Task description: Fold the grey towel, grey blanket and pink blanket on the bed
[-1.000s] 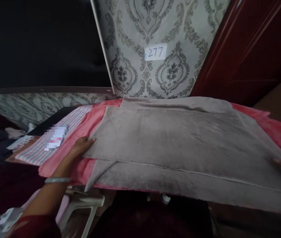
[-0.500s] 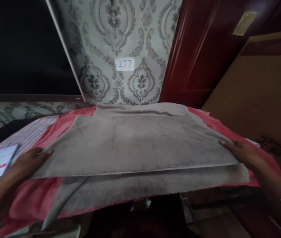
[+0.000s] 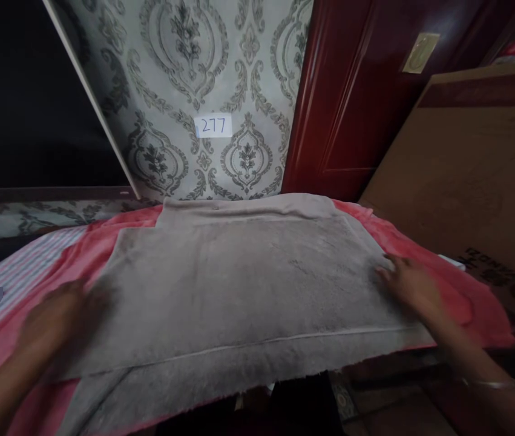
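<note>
Grey plush folded cloth (image 3: 239,284) lies on the pink plush cloth (image 3: 479,315) — long axis left-right, roughly along the patterned grey wall (image 3: 257,91), near long edge facing the wearer. Left hand (image 3: 57,318) at left end, right hand (image 3: 409,283) at right edge — left blurred, can't tell either grip.

Damask wallpaper (image 3: 248,66) shows between a large dark screen (image 3: 30,103) and dark red panelling (image 3: 352,91)

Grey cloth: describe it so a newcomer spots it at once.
Below the patterned wall, pink cloth spreads wide. On it, between the left hand and right hand, lies the grey cloth, layered. Its plain grey sets it apart from the pink and the striped cloth.
</note>
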`<action>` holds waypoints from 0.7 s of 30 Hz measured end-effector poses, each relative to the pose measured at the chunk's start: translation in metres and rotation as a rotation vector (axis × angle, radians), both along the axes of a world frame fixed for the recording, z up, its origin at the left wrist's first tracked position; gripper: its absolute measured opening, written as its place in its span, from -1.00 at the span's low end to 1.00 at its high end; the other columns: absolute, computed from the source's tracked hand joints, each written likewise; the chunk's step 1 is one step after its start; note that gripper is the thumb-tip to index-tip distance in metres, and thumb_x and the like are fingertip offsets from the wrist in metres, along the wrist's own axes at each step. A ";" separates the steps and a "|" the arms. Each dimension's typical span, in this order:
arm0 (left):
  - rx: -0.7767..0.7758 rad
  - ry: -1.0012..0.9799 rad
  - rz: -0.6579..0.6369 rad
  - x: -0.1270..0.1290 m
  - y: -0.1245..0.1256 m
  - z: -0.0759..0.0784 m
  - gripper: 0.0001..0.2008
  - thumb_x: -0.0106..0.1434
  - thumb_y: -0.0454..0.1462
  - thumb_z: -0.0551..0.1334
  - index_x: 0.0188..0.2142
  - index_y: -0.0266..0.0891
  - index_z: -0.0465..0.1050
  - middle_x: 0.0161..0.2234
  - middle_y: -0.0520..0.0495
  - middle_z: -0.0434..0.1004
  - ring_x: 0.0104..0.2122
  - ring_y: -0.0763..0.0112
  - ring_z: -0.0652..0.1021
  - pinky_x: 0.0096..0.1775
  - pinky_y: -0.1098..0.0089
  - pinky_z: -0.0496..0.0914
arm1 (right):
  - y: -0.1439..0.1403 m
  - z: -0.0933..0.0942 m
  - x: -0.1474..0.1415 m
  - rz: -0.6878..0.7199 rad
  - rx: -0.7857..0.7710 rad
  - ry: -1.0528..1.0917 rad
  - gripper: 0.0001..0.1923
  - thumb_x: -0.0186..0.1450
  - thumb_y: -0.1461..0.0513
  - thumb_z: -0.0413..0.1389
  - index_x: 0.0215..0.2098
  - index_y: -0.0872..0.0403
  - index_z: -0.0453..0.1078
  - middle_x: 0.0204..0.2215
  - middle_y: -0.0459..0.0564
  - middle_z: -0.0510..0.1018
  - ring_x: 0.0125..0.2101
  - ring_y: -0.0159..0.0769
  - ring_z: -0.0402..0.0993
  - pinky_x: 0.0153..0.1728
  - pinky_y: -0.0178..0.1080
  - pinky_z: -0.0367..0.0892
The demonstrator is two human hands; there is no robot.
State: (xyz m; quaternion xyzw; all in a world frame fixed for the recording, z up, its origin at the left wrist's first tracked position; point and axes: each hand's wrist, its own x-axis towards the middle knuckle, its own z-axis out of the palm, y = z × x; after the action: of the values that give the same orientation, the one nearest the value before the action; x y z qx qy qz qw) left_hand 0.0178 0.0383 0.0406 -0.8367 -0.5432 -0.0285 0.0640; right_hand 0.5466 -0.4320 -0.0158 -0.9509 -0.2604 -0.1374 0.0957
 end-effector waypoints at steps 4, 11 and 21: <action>-0.070 0.053 -0.409 0.129 -0.040 0.021 -0.34 0.31 -0.07 0.06 0.31 -0.38 0.18 0.39 -0.32 0.12 0.37 0.05 0.17 0.30 0.18 0.11 | 0.106 0.016 -0.045 0.446 -0.010 0.095 -0.39 0.43 0.03 -0.14 0.36 0.10 0.18 0.34 0.21 0.21 0.31 0.06 0.14 0.25 0.10 0.13; -0.076 0.010 -0.592 0.262 -0.069 -0.001 -0.30 0.36 0.07 0.04 0.41 -0.12 0.06 0.45 -0.24 -0.08 0.40 -0.22 -0.01 0.30 -0.20 -0.05 | 0.215 0.029 -0.053 0.580 -0.148 0.274 -0.31 0.48 -0.08 -0.24 0.47 0.02 -0.08 0.45 0.11 -0.12 0.42 0.05 -0.22 0.31 0.21 -0.11; -0.128 -0.061 -0.613 0.263 -0.061 -0.044 -0.28 0.33 0.16 0.01 0.39 0.01 0.10 0.45 -0.16 -0.05 0.40 -0.22 -0.01 0.31 -0.23 -0.08 | 0.132 -0.015 0.085 0.084 -0.082 0.160 -0.33 0.43 -0.07 -0.30 0.41 -0.06 0.09 0.42 -0.01 0.04 0.39 0.07 -0.09 0.25 0.32 0.02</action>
State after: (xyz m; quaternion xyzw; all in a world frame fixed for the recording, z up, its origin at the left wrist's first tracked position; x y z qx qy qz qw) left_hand 0.2811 -0.0228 -0.0036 -0.9625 -0.2682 -0.0373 -0.0166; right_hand 0.6317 -0.3002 -0.0312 -0.9501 -0.2971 -0.0460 0.0829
